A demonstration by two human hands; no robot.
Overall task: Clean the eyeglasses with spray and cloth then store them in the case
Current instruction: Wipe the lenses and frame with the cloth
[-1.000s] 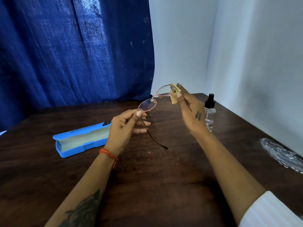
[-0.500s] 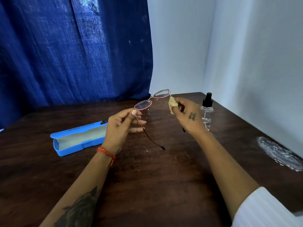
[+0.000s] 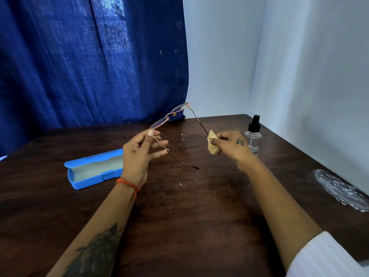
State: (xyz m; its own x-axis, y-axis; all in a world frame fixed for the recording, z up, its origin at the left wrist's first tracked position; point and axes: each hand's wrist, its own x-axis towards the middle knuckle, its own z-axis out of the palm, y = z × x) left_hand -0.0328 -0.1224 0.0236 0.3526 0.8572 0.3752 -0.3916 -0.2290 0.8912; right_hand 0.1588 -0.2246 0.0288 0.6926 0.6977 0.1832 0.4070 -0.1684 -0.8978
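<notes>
Above the table [image 3: 199, 216], my left hand [image 3: 137, 154] pinches the eyeglasses [image 3: 169, 118] at one hinge; my right hand [image 3: 231, 143] pinches the cloth [image 3: 212, 142] around the other temple. Wiping step; next, folding toward the open case [image 3: 93, 170].

I could read no words or numbers anywhere. The lid of the blue case [image 3: 95, 168], at about nine o'clock from my left hand [image 3: 137, 154], carried a dark print too blurred to make out. My right hand [image 3: 231, 144] bore a small tattoo mark, unreadable.
</notes>
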